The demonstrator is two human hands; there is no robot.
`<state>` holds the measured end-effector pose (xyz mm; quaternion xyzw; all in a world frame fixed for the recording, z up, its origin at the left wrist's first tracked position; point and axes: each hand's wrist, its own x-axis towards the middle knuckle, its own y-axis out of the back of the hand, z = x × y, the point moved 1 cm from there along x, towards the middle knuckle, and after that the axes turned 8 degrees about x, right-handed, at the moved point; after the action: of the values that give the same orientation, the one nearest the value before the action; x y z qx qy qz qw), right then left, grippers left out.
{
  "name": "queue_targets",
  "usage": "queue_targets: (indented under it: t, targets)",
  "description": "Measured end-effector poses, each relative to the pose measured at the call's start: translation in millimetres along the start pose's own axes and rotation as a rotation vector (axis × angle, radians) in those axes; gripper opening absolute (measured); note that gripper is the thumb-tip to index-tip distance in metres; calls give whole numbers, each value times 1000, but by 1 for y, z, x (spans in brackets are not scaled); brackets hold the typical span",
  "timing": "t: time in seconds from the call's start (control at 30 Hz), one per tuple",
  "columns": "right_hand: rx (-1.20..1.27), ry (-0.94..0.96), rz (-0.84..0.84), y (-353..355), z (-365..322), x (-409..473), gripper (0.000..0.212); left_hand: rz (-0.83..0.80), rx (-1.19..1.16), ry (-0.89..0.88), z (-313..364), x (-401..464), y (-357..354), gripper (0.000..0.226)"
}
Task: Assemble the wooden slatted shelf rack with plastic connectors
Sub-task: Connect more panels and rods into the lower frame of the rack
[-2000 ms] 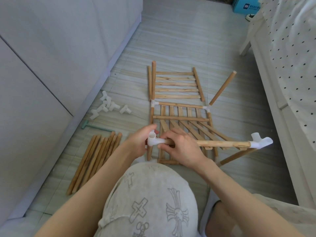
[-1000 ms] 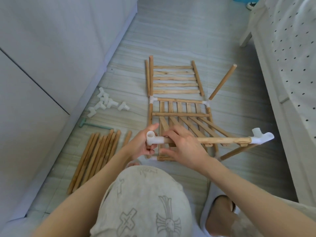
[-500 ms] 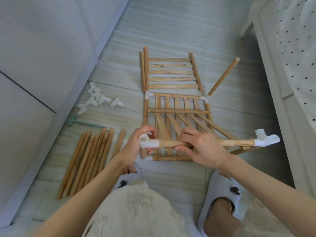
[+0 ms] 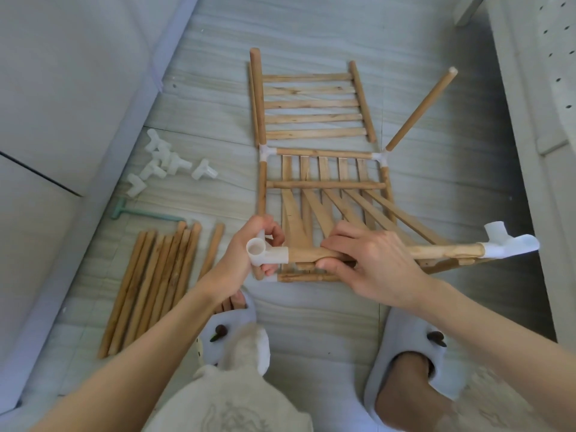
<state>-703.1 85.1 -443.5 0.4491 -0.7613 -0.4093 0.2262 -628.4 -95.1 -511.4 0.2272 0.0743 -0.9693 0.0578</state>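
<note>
The left hand (image 4: 246, 254) is gripping the white connector (image 4: 266, 252) capping the near-left end of a wooden rail (image 4: 436, 251); the right hand (image 4: 371, 260) is wrapping its fingers around that rail near the middle. The rail is running left to right, roughly level, above the half-built rack (image 4: 324, 185) lying on the floor (image 4: 311, 32), with a second connector (image 4: 508, 243) at its right end. Seating it well probably means lining both sockets up with the posts below and pressing evenly. Spare dowels (image 4: 156, 285) and loose connectors (image 4: 165, 163) are waiting at left.
</note>
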Motion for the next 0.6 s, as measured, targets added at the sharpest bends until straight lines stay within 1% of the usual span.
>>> queue_targets:
  t: [0.1,0.17,0.27,0.3,0.37,0.47,0.53,0.6]
  targets:
    - [-36,-18,-38,1,-2,-3,31,-95,90,0,-1,-4,6,53]
    - [-97,-15,-24,-1,-7,0,38,-140,111,15,-4,-8,9,63]
    - [-59,4,6,-7,-24,9,52,-86,8,-30,-8,-14,7,67]
    - [-40,18,-9,-11,-29,13,53,-56,-23,-64,-10,-16,5,69]
    - [-15,5,-88,-18,-35,20,50,-5,-2,-116,-15,-20,4,77]
    - [-21,-14,-142,-24,-32,25,37,60,97,-132,-20,-21,3,61]
    - [-21,5,-148,-25,-32,27,34,64,122,-112,-23,-24,2,60]
    - [-57,27,-194,-26,-33,27,37,22,142,-75,-27,-27,-2,63]
